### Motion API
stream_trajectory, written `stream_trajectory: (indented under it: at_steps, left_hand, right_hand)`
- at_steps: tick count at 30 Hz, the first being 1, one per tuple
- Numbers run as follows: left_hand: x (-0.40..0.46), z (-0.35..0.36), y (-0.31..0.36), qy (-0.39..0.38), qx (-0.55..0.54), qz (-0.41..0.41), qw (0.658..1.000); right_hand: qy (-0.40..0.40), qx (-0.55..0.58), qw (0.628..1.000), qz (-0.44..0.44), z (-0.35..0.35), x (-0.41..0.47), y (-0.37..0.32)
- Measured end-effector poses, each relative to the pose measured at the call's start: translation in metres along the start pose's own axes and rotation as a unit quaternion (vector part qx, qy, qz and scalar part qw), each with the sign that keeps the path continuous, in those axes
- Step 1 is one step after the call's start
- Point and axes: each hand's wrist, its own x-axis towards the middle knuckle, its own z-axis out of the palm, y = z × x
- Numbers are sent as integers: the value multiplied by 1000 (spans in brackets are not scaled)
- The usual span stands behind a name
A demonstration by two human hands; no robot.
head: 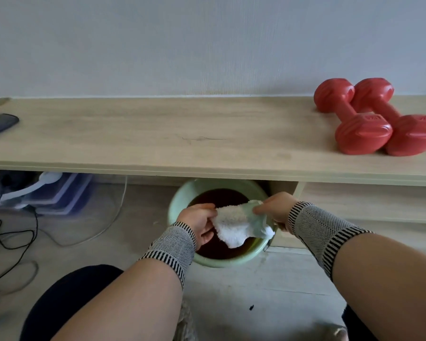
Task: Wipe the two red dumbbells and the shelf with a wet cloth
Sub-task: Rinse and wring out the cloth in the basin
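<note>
1. Closest to us are our two arms, each with a striped wrist band [172, 247].
2. Just past them, our left hand [199, 222] and our right hand [273, 207] hold the white cloth [239, 225] between them. The left grip pinches the end at 9 o'clock. The right grip pinches the end at 3 o'clock. Both grips are tight on the cloth.
3. The cloth hangs right over a green bucket [221, 263] on the floor. Dark water fills it. One corner of the cloth droops down toward the water.
4. We think we are on the first step: getting the cloth wet and ready. We cannot tell if it is squeezed out yet.
5. Above the bucket is the wooden shelf [158, 134]. Nothing tells us it has been wiped.
6. Far off at 2 o'clock, the two red dumbbells [369, 119] lie side by side on the shelf, touching each other. The cloth is well apart from them.
7. At 9 o'clock, a dark phone [0, 124] lies on the shelf's far left end.
8. Next we should twist the cloth so it does not drip. Then we lift it up over the shelf edge and reach to 2 o'clock for the dumbbells.
</note>
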Motion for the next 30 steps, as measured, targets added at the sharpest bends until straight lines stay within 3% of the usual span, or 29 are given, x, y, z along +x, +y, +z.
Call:
stream_trajectory:
  at_steps: [4,7,10,12,14,16,17,20,21,23,27,30]
  left_hand:
    - [20,11,-16,26,12,27,999]
    - [37,21,-17,36,-5,42,998]
    - [58,33,-30,44,5,1,999]
    - [74,44,-54,44,36,-49,997]
    - [90,52,-85,26,128,-70,989]
    - [102,58,-110,-12,253,-66,965]
    - [106,61,-119,-25,333,-53,941]
    - [116,65,-126,3,552,52,832]
    - [119,67,-126,13,578,79,812]
    - [125,70,-127,14,597,114,794]
    - [133,82,-135,-27,636,131,760]
    - [140,86,-138,-26,644,123,754]
  right_hand:
    - [-47,154,983,88,16,18,15]
    - [-10,251,966,60,19,43,19]
    - [16,269,962,51,23,67,36]
    - [15,282,955,92,29,86,63]
    - [26,248,961,118,43,102,97]
    - [52,197,966,160,49,109,119]
    - [38,67,986,146,56,107,131]
    - [45,82,986,138,53,113,142]
    - [31,73,989,128,51,117,145]
    - [82,202,964,151,48,117,145]
    - [152,-2,984,94,46,116,151]
    - [223,-121,953,-165,64,113,152]
